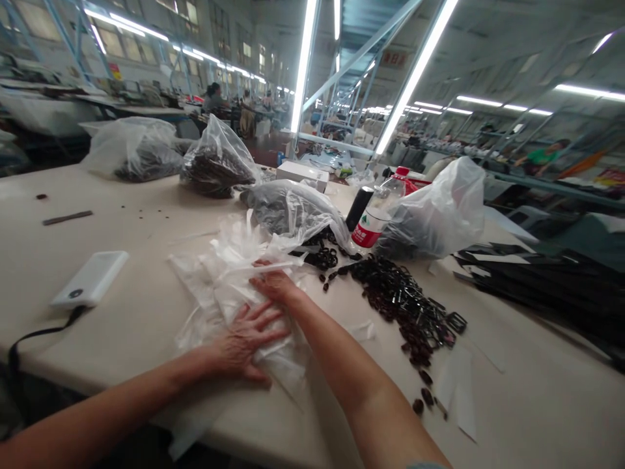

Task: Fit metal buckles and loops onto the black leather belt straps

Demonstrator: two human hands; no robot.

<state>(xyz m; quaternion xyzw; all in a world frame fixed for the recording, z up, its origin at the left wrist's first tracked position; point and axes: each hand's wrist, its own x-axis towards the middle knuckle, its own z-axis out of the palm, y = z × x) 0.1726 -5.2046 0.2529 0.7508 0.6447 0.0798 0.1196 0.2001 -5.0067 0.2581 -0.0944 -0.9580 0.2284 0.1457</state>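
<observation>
A crumpled heap of white, see-through plastic [209, 286] lies near the front edge of the table. My left hand [244, 342] rests flat on it with the fingers spread. Just beyond, my right hand [273, 283] presses on the same plastic; its fingers reach left and are partly hidden by folds. Right of the heap, a long pile of black buckles [395, 290] and dark brown beads or toggles [415, 352] is spread over the tabletop. A clear bag [293, 205] with dark contents sits behind my hands.
A white power bank [90, 280] with a black cable lies at left. Filled plastic bags [215, 163] stand at the back. A red-capped bottle [374, 225], another bag [439, 212] and black material [527, 283] are at right. A person in green [541, 156] is far off.
</observation>
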